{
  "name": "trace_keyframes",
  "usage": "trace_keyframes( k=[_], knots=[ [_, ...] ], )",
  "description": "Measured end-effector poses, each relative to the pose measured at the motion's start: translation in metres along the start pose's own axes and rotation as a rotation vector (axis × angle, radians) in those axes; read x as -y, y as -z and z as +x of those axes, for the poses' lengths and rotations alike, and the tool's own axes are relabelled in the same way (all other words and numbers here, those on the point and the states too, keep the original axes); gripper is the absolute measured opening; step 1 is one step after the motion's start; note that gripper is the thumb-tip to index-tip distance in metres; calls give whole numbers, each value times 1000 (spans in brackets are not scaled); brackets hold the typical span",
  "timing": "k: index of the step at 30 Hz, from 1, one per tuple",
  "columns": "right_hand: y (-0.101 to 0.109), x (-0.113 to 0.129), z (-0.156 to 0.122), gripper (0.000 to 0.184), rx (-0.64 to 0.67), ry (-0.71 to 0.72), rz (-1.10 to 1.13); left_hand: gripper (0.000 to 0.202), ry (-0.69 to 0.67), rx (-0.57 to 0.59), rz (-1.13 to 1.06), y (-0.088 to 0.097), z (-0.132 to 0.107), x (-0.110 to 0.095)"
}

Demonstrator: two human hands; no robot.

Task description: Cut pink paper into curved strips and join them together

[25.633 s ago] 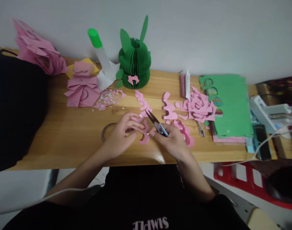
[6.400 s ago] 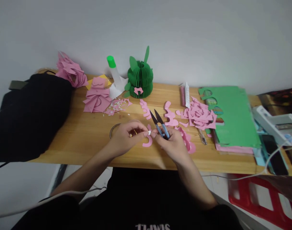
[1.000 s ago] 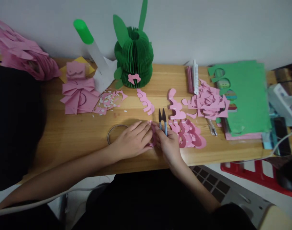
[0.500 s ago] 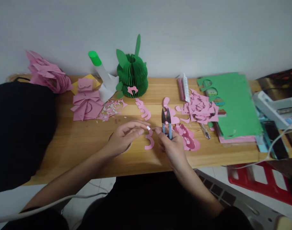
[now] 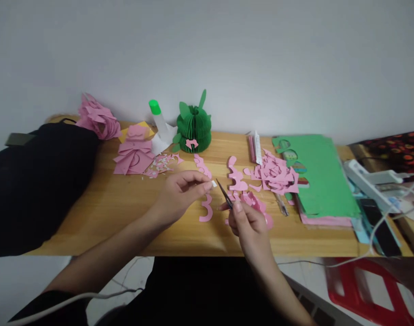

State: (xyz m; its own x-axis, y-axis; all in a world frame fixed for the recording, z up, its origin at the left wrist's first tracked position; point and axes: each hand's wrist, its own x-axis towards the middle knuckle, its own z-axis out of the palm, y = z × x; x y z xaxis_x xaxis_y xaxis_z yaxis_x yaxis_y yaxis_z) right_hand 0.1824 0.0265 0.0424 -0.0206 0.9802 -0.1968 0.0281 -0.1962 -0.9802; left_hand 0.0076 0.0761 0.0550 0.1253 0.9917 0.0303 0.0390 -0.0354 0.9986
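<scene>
My left hand (image 5: 185,194) pinches a small white piece of paper (image 5: 214,184) between thumb and fingertips. Close beside it, my right hand (image 5: 247,219) is closed round a pair of thread snips (image 5: 223,192), whose dark blades point up and left toward the white piece. Below the left fingertips lies a scalloped pink paper strip (image 5: 206,213). Another scalloped strip (image 5: 202,165) lies beyond the hand. Pink curved cut-outs (image 5: 254,203) lie partly hidden behind the right hand. At the back stands a green pleated paper shape (image 5: 194,129) with leaves and a small pink piece on its front.
A glue bottle with a green cap (image 5: 158,117) stands beside folded pink papers (image 5: 134,156) and small scraps (image 5: 161,164). Pink offcuts (image 5: 276,174), green sheets (image 5: 324,176), a power strip (image 5: 372,185) and a phone (image 5: 380,226) are on the right. A black bag (image 5: 40,181) covers the left end.
The view has shifted. The snips have turned from upright to slanting left, with their tips now near the white piece. My left hand still pinches that piece.
</scene>
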Motion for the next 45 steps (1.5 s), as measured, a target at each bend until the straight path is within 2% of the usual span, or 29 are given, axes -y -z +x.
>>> trace_keyframes(
  k=[15,24,29,37,45],
  knots=[
    [4,8,-6,35,-85,145,-191,15,62,54,27,-12,0,-8],
    [5,11,-6,30,-150,231,-347,12,197,71,-72,-15,3,-15],
    [8,8,-5,32,-153,273,-400,11,327,66,-110,-16,3,-21],
    [9,10,-3,32,-118,257,-361,14,309,130,-50,-12,5,-21],
    [18,7,-5,42,26,96,-179,14,286,232,14,0,1,-19]
  ],
)
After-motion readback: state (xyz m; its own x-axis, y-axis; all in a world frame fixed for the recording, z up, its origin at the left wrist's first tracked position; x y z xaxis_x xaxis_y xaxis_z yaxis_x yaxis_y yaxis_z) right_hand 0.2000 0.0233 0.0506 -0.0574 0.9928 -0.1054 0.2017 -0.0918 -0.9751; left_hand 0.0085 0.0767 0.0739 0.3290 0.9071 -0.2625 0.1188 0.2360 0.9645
